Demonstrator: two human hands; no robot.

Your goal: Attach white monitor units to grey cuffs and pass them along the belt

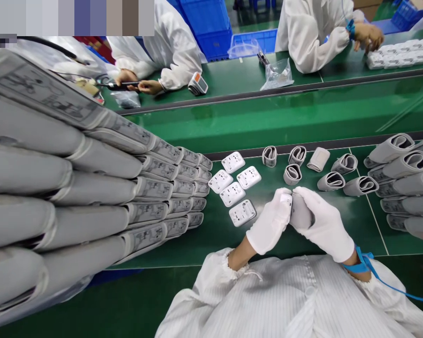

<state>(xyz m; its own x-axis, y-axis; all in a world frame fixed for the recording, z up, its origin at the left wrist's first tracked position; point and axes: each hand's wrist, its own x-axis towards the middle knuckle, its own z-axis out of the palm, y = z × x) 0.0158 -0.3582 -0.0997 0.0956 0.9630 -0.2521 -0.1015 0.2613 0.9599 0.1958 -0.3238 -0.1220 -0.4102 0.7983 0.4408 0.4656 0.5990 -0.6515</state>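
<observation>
A: Quick check, where've we got our hands?
B: Close together over the green tabletop (204, 244), just ahead of our chest, both gloved in white. Our L hand (271, 223) grips a small white unit (286, 204), mostly hidden by fingers. Our R hand (322, 223) is closed on a rolled grey cuff (300, 212).
A: Are unit & cuff joined?
B: Can't tell. We see them side by side btwn our fingertips, unit on the L, cuff on the R.
A: What's nearby?
B: Five white pcs (232, 194) lying flat, up & L of our L hand. Beyond our R hand we've got seven loose rolled cuffs (331, 181), most w/ the coil showing.
A: And the sides?
B: A tall stack of cuffs (95, 173) to our L, several layers high; a smaller cuff pile (419, 185) at far R. Blue strap (361, 264) on our R wrist.
A: Anyone opposite?
B: Yep, ppl in white at the bench across. A co-worker's hands (150, 87), upper L, hold a dark thing, w/ a white-&-orange device (198, 84) near. Upper R, another co-worker's hand (370, 37) is at a white block of pcs (405, 54).
</observation>
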